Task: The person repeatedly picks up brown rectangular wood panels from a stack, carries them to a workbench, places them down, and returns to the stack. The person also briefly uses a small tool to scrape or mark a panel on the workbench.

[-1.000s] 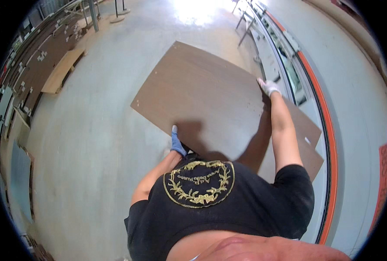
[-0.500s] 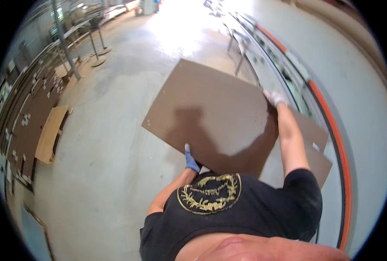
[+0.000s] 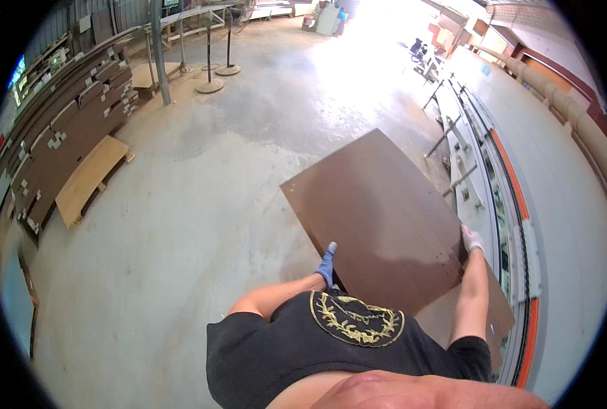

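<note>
A large flat brown panel (image 3: 378,204) is held out in front of my body, its far corner pointing away toward the bright end of the floor. My left hand (image 3: 326,266), in a blue glove, grips its left edge with the thumb lying on top. On the opposite edge my right hand (image 3: 472,238), in a white glove, is closed round the board. The fingers under the panel are hidden on both sides. Below my right forearm shows another brown panel (image 3: 496,303), lying lower and beside the machine.
A long machine (image 3: 511,204) with orange strips and a chain runs along my right. At the left stand stacks of brown boards (image 3: 78,143) and a low wooden pallet (image 3: 92,180). A post (image 3: 159,54) and round-based stands (image 3: 210,85) are farther off.
The panel has swung rightward in view, its far corner now turned more toward the machine. Both hands keep their grip and have moved right with it. The view has tilted up, showing more background.
</note>
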Motion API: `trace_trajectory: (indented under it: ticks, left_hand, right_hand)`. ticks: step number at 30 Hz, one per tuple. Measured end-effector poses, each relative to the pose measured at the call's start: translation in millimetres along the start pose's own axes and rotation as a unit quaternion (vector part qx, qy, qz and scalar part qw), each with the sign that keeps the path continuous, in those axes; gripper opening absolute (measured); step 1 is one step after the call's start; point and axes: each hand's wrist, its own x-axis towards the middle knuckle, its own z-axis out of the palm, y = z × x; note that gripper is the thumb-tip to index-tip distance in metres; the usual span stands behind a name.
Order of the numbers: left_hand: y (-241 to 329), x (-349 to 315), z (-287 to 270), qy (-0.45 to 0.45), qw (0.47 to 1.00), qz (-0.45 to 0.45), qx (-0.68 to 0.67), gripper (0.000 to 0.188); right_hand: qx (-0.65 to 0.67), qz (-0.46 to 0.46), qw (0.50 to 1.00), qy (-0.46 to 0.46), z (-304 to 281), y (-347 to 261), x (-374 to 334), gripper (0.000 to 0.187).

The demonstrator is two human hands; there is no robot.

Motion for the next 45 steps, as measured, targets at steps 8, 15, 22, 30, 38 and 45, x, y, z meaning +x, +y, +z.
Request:
trace_trajectory:
  ticks: [8, 15, 22, 30, 38, 45]
  left_hand:
    - [124.5, 231.0, 80.2, -0.014, 0.997, -0.079, -0.016, 0.092]
    - [152.6, 393.9, 108.7, 0.016, 0.999, -0.034, -0.03, 0.094]
    - [273.5, 527.0, 148.7, 0.024, 0.997, -0.076, -0.011, 0.095]
    - [297.6, 518.4, 163.4, -0.013, 1.0, -0.026, 0.012, 0.089]
    - [281.8, 548.1, 182.1, -0.047, 0.997, -0.021, -0.055, 0.091]
    - [302.5, 513.1, 134.2, 0.024, 0.996, -0.068, -0.045, 0.094]
  right_hand:
    - [-0.037, 0.11, 0.992, 0.049, -15.4, -23.4, 205.9, 0.076]
    - [-0.073, 0.089, 0.993, -0.038, 11.8, -47.0, 426.7, 0.077]
    - [-0.055, 0.062, 0.997, -0.007, 25.5, -111.5, 618.1, 0.076]
    - [0.017, 0.1, 0.994, 0.028, 7.1, -113.6, 583.7, 0.07]
    - [-0.093, 0.089, 0.987, 0.093, -55.0, -112.1, 579.0, 0.075]
    - [-0.039, 0.05, 0.998, 0.018, -16.3, -160.2, 577.7, 0.081]
